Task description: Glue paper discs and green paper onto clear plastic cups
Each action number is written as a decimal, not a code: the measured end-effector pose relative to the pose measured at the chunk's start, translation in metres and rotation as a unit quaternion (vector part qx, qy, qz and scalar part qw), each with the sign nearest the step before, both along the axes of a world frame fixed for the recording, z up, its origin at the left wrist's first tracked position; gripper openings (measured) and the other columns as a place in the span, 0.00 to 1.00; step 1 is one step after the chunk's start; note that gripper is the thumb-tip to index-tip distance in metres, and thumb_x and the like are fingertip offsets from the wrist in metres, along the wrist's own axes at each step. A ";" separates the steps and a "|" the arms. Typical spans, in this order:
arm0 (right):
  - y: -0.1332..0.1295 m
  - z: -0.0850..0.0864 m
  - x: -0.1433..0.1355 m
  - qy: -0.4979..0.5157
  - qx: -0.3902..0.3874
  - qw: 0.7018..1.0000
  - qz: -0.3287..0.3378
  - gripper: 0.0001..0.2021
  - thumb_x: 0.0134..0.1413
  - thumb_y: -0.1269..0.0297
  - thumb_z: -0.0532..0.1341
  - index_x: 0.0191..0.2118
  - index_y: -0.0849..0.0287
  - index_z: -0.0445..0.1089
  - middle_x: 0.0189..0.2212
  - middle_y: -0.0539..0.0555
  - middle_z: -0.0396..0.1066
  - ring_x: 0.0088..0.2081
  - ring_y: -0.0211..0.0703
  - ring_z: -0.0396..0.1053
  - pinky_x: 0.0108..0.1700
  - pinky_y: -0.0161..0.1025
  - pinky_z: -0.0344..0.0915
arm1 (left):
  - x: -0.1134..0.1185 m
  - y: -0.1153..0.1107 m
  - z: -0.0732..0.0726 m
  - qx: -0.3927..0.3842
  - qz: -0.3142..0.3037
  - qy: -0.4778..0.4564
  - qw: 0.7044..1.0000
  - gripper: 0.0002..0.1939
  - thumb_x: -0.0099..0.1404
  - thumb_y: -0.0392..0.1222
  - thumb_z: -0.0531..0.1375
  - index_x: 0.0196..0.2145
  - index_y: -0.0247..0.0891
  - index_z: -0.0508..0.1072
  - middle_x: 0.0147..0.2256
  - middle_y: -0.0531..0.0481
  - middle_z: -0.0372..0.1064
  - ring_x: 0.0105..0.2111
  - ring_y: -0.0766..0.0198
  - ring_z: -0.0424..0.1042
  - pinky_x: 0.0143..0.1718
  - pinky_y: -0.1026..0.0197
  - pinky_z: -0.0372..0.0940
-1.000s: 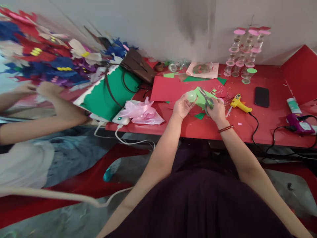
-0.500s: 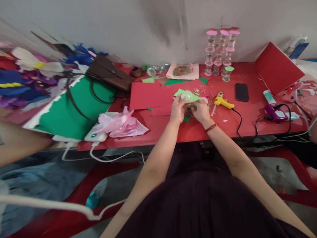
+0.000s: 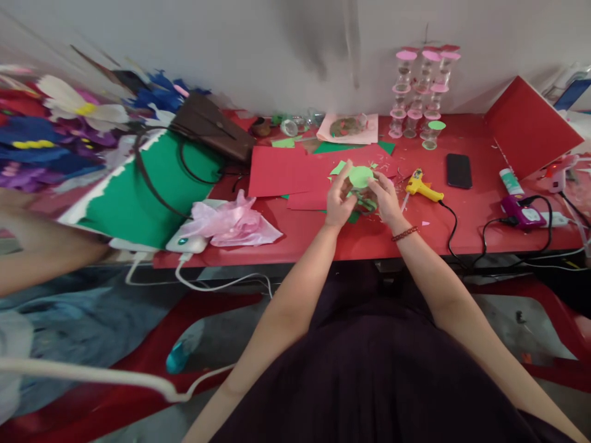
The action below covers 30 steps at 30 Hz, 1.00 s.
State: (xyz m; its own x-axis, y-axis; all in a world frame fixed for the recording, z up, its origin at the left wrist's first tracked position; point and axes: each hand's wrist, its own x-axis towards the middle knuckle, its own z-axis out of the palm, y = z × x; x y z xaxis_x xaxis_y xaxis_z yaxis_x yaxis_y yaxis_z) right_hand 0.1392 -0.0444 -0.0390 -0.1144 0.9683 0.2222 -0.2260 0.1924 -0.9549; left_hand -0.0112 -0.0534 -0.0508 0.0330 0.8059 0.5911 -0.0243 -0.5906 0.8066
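Light-green round paper disc between my hands, over the flat red table
My left hand and right hand pinch opposite edges; I'd grip lightly to avoid creasing, clear of the yellow plastic glue gun

Head view: worn at head height, directed forward and steeply down at close range; long red desk seen from above, plain grey wall included behind; single view.
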 end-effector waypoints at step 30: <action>-0.006 -0.002 0.000 -0.205 0.167 0.963 -0.053 0.32 0.63 0.34 0.60 0.55 0.56 0.81 0.48 0.58 0.83 0.48 0.51 0.79 0.54 0.47 0.76 | 0.003 -0.009 0.012 -0.068 0.135 0.038 0.988 0.36 0.64 0.75 0.60 0.47 0.39 0.83 0.47 0.41 0.83 0.48 0.54 0.81 0.50 0.57 0.73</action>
